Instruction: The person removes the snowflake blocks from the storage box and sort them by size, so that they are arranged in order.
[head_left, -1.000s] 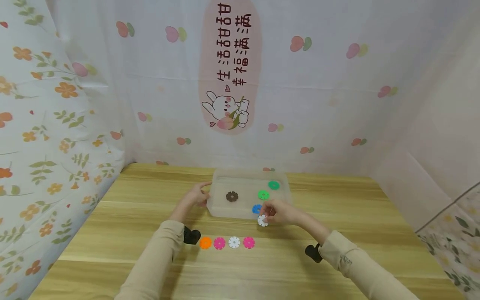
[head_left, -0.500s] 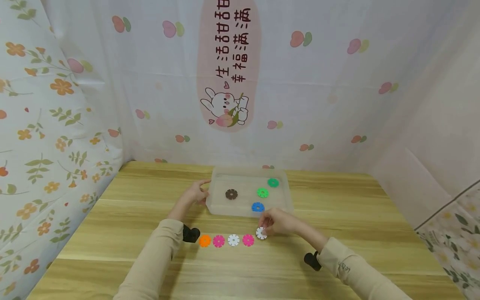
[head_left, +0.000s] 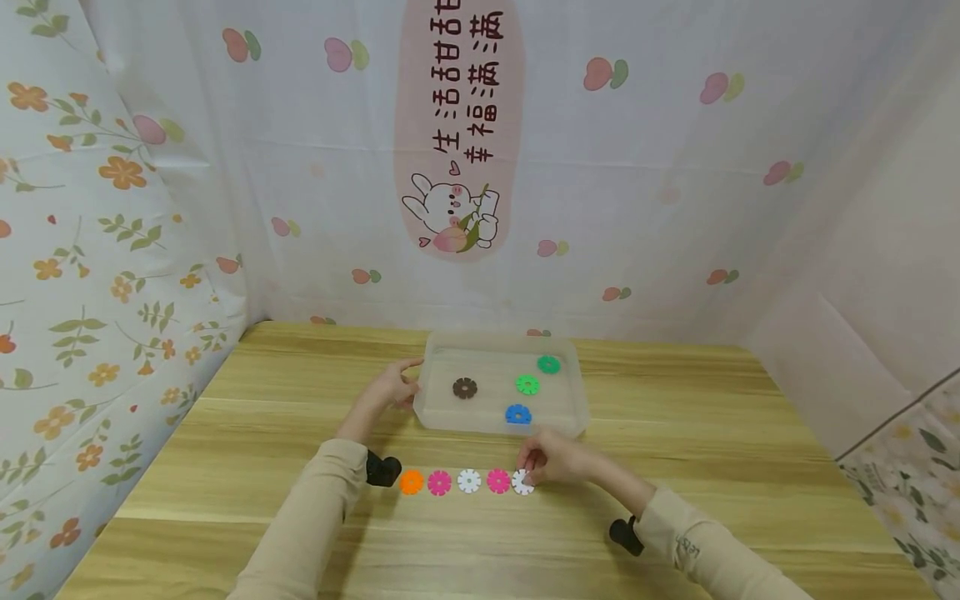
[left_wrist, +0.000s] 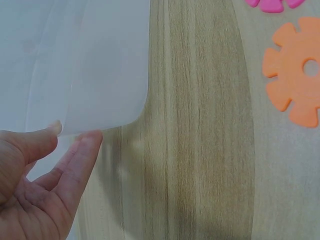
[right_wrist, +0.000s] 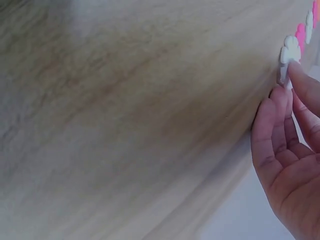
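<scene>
At the left side of the clear plastic box (head_left: pixel 495 423), my left hand (head_left: pixel 393 387) holds the box's edge. The thumb lies at the rim and the fingers rest against the outer wall in the left wrist view. My right hand (head_left: pixel 558 460) pinches a white notched disc (head_left: pixel 521 482) between thumb and fingers, at the right end of a row on the table. To its left lie a pink disc (head_left: pixel 498 481), a white disc (head_left: pixel 468 481), another pink disc (head_left: pixel 439 482) and an orange disc (head_left: pixel 411 482).
Inside the box are a brown disc (head_left: pixel 465 388), a light green disc (head_left: pixel 527 384), a darker green disc (head_left: pixel 549 365) and a blue disc (head_left: pixel 518 414). The wooden table (head_left: pixel 675 417) meets a printed cloth (head_left: pixel 315 208) at its back edge.
My right hand has carried the white disc from the box's front edge toward me, to the right end of the row. The left hand keeps its place at the box.
</scene>
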